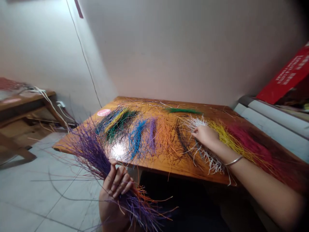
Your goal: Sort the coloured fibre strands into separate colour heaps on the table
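Left hand [118,183] clenched round purple strands [96,156] — right hand [207,137] touches white strands [199,121] on counter [156,164] — grip unclear.

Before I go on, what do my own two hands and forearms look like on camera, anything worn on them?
Both hands are ungloved, and no sleeve shows on either forearm. The right hand has a thin, plain, silver-coloured bangle around its wrist. The left hand shows no bangle or ring; its forearm is mostly out of view.
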`<state>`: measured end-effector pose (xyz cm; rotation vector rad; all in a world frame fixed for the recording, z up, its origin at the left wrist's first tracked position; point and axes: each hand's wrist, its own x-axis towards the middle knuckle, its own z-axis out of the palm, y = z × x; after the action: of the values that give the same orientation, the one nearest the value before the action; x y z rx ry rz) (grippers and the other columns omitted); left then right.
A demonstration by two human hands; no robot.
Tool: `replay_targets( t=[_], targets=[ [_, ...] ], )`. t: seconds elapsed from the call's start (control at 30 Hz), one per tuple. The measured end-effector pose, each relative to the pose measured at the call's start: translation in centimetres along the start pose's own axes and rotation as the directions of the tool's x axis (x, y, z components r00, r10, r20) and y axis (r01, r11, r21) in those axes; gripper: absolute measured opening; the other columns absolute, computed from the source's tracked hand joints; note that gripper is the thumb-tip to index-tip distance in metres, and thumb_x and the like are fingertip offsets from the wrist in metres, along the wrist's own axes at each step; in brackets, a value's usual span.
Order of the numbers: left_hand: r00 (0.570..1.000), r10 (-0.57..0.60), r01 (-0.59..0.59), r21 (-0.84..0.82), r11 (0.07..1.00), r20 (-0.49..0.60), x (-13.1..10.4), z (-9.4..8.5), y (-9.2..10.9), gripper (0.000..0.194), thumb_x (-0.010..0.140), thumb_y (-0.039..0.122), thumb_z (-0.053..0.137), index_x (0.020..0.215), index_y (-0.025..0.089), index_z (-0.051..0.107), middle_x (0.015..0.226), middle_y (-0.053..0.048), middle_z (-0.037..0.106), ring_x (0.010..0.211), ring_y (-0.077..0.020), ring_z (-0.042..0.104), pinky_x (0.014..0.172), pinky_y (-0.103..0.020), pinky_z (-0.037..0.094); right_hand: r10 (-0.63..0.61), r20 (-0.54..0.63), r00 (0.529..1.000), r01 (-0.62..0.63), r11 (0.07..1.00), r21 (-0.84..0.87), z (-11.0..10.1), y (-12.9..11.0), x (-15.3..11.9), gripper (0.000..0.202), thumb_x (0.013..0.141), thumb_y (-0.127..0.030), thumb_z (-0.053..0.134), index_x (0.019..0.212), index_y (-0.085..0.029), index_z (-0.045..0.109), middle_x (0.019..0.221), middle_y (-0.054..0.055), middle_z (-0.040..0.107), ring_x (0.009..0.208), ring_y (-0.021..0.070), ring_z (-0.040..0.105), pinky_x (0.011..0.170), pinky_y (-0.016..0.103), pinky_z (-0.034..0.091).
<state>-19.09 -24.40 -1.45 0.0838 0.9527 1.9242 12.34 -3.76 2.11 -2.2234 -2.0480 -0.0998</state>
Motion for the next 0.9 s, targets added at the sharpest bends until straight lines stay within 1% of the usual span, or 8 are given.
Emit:
replay_targets(
  t=[0.1,0.17,0.27,0.37,0.5,0.67,0.8,0.9],
  targets=[
    [0.99,-0.072,0.087,-0.124,0.988,0.119,0.1,1.6,-0.1,0.013,0.084,0.01,0.056,0.09,0.02,0.061,0.054,0.007,0.051,0.039,-0.0028,0.048,0.036,-0.01,0.038,-0.066,-0.131,0.989,0.081,0.99,0.115,-1.2,-1.3,-1.7,0.028,0.082,-0.038,0.056,0.092,-0.019,0.075,0.09,0.015,0.072,0.081,0.0297,0.067,0.065,0.037,0.048],
    [0.976,-0.11,0.141,-0.161,0.977,0.191,0.3,2.6,-0.3,0.008,0.086,0.013,0.055,0.09,0.018,0.06,0.047,0.009,0.038,0.032,-0.0017,0.036,0.032,-0.01,0.029,-0.15,-0.149,0.977,0.2,0.885,0.421,-2.2,-3.2,-4.1,0.028,0.083,-0.04,0.056,0.091,-0.021,0.074,0.092,0.012,0.072,0.073,0.0231,0.066,0.061,0.031,0.048],
    [0.95,-0.168,0.224,-0.196,0.955,0.263,0.5,3.3,-0.7,0.008,0.088,0.014,0.053,0.094,0.017,0.059,0.047,0.01,0.033,0.033,-0.0014,0.035,0.033,-0.01,0.027,-0.41,0.154,0.899,0.038,0.424,0.905,-2.5,-7.2,-8.7,0.045,0.086,-0.055,0.047,0.095,-0.019,0.073,0.086,0.011,0.072,0.044,0.0119,0.056,0.04,0.025,0.041],
    [0.907,-0.217,0.31,-0.221,0.925,0.362,0.5,3.5,-1.3,0.008,0.09,0.016,0.051,0.093,0.016,0.058,0.046,0.011,0.027,0.031,-0.001,0.029,0.033,-0.01,0.024,-0.62,0.249,0.744,-0.186,0.167,0.968,-1.9,-11.0,-12.1,0.049,0.075,-0.054,0.064,0.11,-0.019,0.068,0.091,0.01,0.071,0.041,0.0064,0.051,0.037,0.02,0.036],
    [0.818,-0.254,0.402,-0.197,0.894,0.517,0.2,4.0,-2.2,0.008,0.091,0.02,0.051,0.089,0.018,0.057,0.045,0.011,0.015,0.03,-0.0017,0.017,0.033,-0.011,0.02,-0.543,0.145,0.827,-0.192,-0.029,0.981,-1.4,-13.8,-13.1,0.045,0.075,-0.051,0.067,0.104,-0.017,0.069,0.084,0.006,0.069,0.041,0.0037,0.048,0.04,0.019,0.036],
    [0.806,-0.29,0.424,-0.162,0.891,0.517,0.1,4.6,-3.2,0.005,0.088,0.022,0.057,0.088,0.017,0.056,0.046,0.011,0.013,0.031,-0.0016,0.014,0.033,-0.01,0.019,-0.465,0.012,0.885,-0.06,-0.089,0.994,-1.7,-14.2,-13.6,0.038,0.081,-0.051,0.059,0.085,-0.015,0.071,0.074,0.004,0.066,0.042,0.0052,0.049,0.042,0.02,0.038],
    [0.809,-0.292,0.42,-0.155,0.894,0.509,0.0,4.8,-3.6,0.005,0.086,0.021,0.058,0.088,0.017,0.056,0.047,0.011,0.012,0.031,-0.0017,0.013,0.033,-0.01,0.019,-0.519,0.063,0.853,-0.11,-0.061,0.992,-1.5,-13.8,-14.4,0.04,0.078,-0.053,0.062,0.081,-0.014,0.071,0.071,0.004,0.066,0.041,0.0055,0.048,0.042,0.021,0.038],
    [0.811,-0.297,0.421,-0.15,0.895,0.505,-0.2,4.9,-3.5,0.005,0.087,0.021,0.057,0.09,0.017,0.056,0.047,0.011,0.013,0.031,-0.0019,0.013,0.033,-0.011,0.018,-0.444,0.064,0.894,-0.1,-0.059,0.993,-1.2,-13.2,-14.3,0.04,0.076,-0.053,0.064,0.08,-0.014,0.072,0.071,0.005,0.067,0.041,0.0058,0.047,0.042,0.021,0.036]
  ],
)
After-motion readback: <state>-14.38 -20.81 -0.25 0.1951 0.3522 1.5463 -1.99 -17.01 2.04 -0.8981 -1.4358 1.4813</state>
